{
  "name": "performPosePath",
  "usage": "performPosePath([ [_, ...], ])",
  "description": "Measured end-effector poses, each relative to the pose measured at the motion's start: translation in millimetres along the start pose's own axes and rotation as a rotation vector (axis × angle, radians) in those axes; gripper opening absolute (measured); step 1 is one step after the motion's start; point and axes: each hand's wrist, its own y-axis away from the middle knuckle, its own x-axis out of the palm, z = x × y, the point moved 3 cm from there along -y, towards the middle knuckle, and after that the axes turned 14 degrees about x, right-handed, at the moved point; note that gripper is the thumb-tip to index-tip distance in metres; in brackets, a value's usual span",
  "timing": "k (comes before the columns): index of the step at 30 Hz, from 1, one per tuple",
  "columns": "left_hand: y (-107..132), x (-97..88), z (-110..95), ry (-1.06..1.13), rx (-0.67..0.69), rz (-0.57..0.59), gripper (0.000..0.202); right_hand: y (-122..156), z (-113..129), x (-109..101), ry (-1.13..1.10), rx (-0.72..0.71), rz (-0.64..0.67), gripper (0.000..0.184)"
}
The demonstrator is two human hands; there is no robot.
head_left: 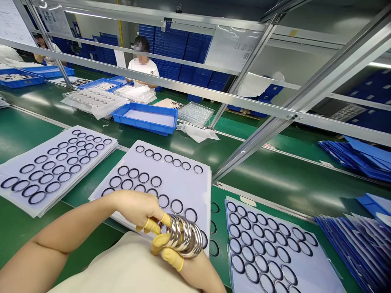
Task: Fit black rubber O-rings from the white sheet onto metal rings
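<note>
My left hand (pixel 139 209) reaches in from the lower left with yellow finger cots on its fingertips. Its fingers are closed on a stack of shiny metal rings (pixel 185 236) held close to my body. My right hand (pixel 175 258) comes up from the bottom edge and is mostly hidden by the stack. One yellow-capped finger of it presses on the rings from below. Under the hands lies a white sheet (pixel 174 179) with rows of black rings on it.
Two similar sheet stacks lie at the left (pixel 55 167) and right (pixel 275 252) on the green belt. A blue tray (pixel 146 118) stands beyond. Slanted metal frame bars (pixel 259 138) cross overhead. Blue sheet piles (pixel 363 244) lie at the right. A co-worker (pixel 142 63) stands across the line.
</note>
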Motion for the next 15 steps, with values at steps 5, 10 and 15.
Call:
performPosePath([
  [5, 0, 5.3, 8, 0.452, -0.035, 0.174, 0.035, 0, -13, 2, 0.286, 0.180, -0.070, 0.044],
  [10, -5, 20.9, 20, 0.844, 0.027, 0.112, 0.072, -3, -18, -8, 0.323, 0.192, -0.237, 0.082],
  [15, -9, 29.6, 24, 0.837, 0.154, 0.001, 0.075, -3, -8, -16, 0.340, 0.051, -0.153, 0.079],
])
